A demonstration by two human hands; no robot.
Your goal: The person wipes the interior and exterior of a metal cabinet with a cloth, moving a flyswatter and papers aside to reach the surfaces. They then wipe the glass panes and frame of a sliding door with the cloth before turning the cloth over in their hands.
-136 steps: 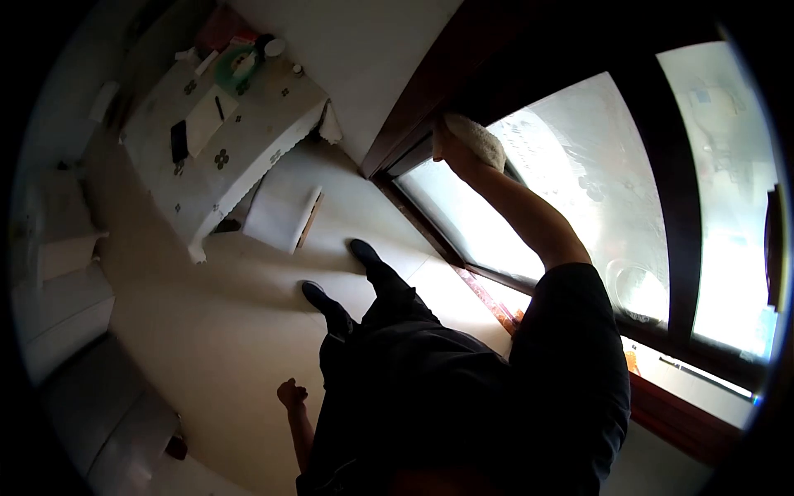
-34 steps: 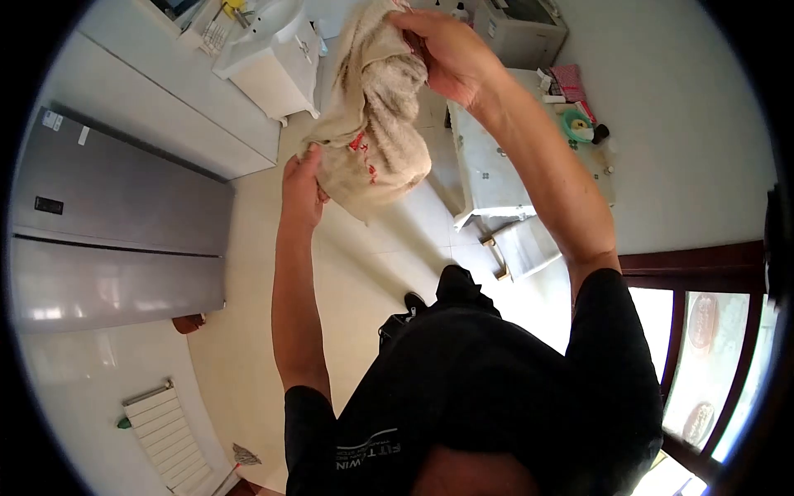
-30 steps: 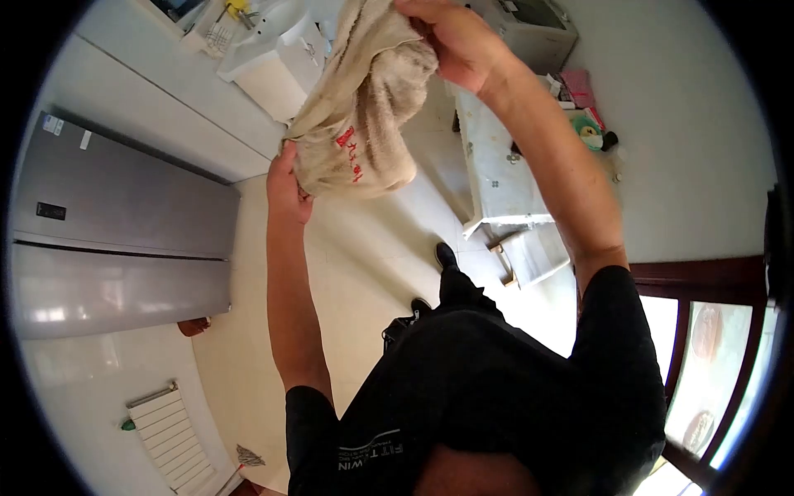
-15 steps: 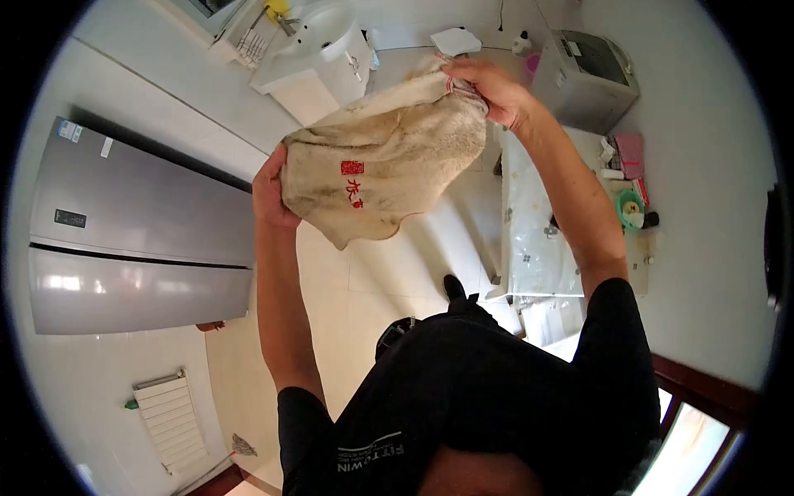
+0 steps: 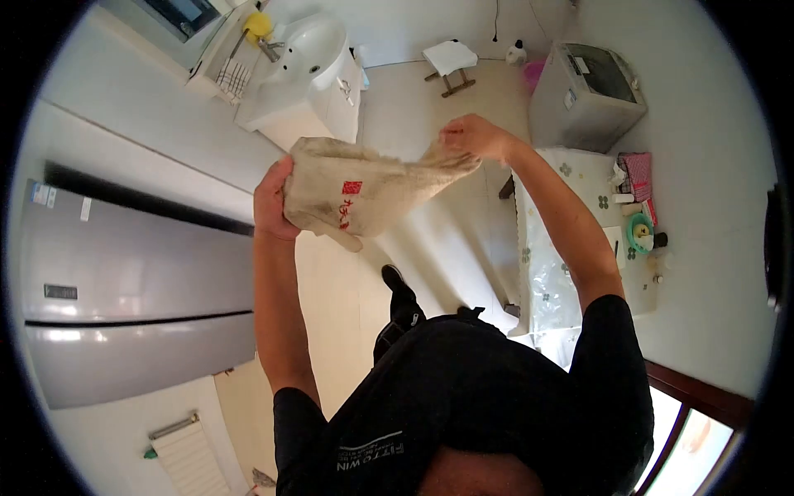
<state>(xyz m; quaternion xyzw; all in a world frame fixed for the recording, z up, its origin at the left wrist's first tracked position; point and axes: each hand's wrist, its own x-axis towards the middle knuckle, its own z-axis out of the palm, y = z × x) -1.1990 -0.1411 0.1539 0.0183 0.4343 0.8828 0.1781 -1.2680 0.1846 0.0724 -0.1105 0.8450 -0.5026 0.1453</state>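
A beige, stained towel (image 5: 376,194) with red characters on it hangs in the air between my two hands. My left hand (image 5: 275,198) is closed on its left edge. At the towel's far right end, my right hand (image 5: 477,139) pinches the gathered cloth. The fabric narrows and twists toward the right hand, while the left part spreads wider. Part of the red lettering is lost in folds and blur. Beneath the cloth lies the light tiled floor, with one dark shoe (image 5: 392,276) on it.
Ahead to the left stands a white washbasin cabinet (image 5: 310,91). A grey fridge (image 5: 141,285) lines the left side. On the right are a washing machine (image 5: 583,103) and a covered table (image 5: 550,273) holding a green bowl (image 5: 639,234). A small folding stool (image 5: 451,58) stands by the back wall.
My right hand has come down and nearer, and the towel has bunched and twisted on that side. The view has moved forward, with a foot now stepping out and the stool in sight.
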